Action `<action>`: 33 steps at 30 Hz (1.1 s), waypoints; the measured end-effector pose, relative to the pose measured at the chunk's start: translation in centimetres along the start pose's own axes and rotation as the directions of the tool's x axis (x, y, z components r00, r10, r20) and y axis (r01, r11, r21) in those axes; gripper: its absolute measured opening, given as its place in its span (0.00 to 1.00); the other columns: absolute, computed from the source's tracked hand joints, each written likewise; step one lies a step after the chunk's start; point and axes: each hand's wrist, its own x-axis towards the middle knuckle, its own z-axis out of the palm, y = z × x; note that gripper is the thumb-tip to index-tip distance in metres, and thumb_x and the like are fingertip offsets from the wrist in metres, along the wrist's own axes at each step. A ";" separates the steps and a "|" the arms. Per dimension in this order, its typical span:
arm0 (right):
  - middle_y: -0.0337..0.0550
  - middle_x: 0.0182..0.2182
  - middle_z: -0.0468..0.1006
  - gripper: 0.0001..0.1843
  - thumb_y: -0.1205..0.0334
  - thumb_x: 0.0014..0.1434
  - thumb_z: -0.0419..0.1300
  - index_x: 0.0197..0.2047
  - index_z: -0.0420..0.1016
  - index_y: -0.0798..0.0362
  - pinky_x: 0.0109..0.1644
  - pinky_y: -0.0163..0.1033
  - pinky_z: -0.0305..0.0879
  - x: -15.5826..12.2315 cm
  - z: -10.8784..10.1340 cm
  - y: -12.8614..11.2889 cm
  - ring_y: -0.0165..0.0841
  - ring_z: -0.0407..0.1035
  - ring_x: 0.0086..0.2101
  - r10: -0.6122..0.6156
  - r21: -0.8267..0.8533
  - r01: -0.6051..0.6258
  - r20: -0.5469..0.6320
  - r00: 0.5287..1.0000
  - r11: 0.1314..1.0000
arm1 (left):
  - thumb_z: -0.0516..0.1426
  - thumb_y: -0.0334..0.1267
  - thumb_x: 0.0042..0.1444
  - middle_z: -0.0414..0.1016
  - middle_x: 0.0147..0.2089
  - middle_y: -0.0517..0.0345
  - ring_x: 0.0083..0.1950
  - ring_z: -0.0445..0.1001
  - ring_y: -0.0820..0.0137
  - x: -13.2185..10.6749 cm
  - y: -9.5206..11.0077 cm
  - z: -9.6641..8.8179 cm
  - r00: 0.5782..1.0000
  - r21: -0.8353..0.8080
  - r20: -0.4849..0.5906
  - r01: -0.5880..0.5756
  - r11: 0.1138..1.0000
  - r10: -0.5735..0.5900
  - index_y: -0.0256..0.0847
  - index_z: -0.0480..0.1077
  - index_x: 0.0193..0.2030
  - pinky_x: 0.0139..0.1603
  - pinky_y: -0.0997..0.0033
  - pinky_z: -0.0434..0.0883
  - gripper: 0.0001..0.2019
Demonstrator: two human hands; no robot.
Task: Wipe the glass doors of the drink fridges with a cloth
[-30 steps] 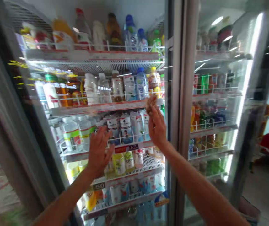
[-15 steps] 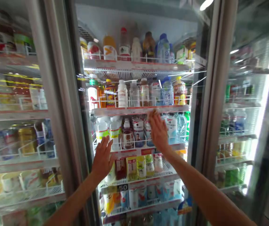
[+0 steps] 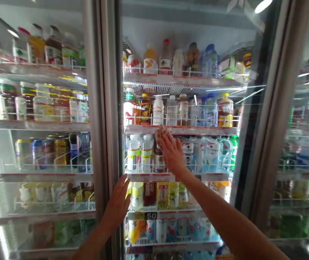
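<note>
My right hand (image 3: 172, 151) is pressed on the glass door (image 3: 186, 21) of a drinks fridge, fingers together over a crumpled, pale brownish cloth (image 3: 159, 134). Part of the cloth shows past the fingertips. Behind that hand, through the glass, stand bottles on the middle shelf, among them a dark bottle (image 3: 159, 160) partly covered by the fingers. My left hand (image 3: 118, 202) has its fingers stretched out beside the metal door frame (image 3: 108, 108), at the left edge of the glass, holding nothing. Whether its fingertips touch the glass I cannot tell.
Left of the frame is another glass-fronted section with shelved cans (image 3: 62, 150) and bottles (image 3: 42, 103). A second metal upright (image 3: 273, 119) bounds the door on the right, with more shelves beyond. A price sign (image 3: 151, 216) hangs on a lower shelf.
My right hand has moved left across the glass with the cloth. My left hand is now closer to the door frame. The view has turned left.
</note>
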 end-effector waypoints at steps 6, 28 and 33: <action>0.38 0.62 0.58 0.28 0.70 0.59 0.46 0.63 0.53 0.51 0.63 0.38 0.47 -10.7 1.9 -2.0 0.25 0.43 0.63 -0.399 0.045 0.397 0.154 0.904 0.917 | 0.46 0.34 0.58 0.50 0.67 0.48 0.68 0.48 0.61 0.2 0.9 1.0 0.998 0.022 -0.035 -0.055 0.998 0.056 0.41 0.39 0.67 0.62 0.56 0.59 0.31; 0.49 0.64 0.50 0.33 0.70 0.59 0.41 0.67 0.40 0.51 0.62 0.54 0.50 -12.5 -1.3 9.4 0.40 0.40 0.64 0.505 -0.029 -0.580 -0.456 0.733 0.814 | 0.46 0.42 0.60 0.50 0.67 0.43 0.69 0.41 0.58 3.6 8.2 5.8 0.993 0.054 -0.105 -0.046 0.997 0.052 0.37 0.38 0.67 0.65 0.49 0.48 0.32; 0.43 0.61 0.58 0.37 0.76 0.55 0.43 0.66 0.42 0.47 0.63 0.50 0.50 -15.3 -1.3 7.9 0.35 0.45 0.63 0.112 -0.126 -0.124 -0.094 0.989 0.984 | 0.45 0.44 0.60 0.51 0.66 0.41 0.69 0.41 0.58 3.6 8.1 5.6 0.993 0.119 -0.085 -0.070 0.990 0.080 0.35 0.39 0.67 0.65 0.49 0.50 0.31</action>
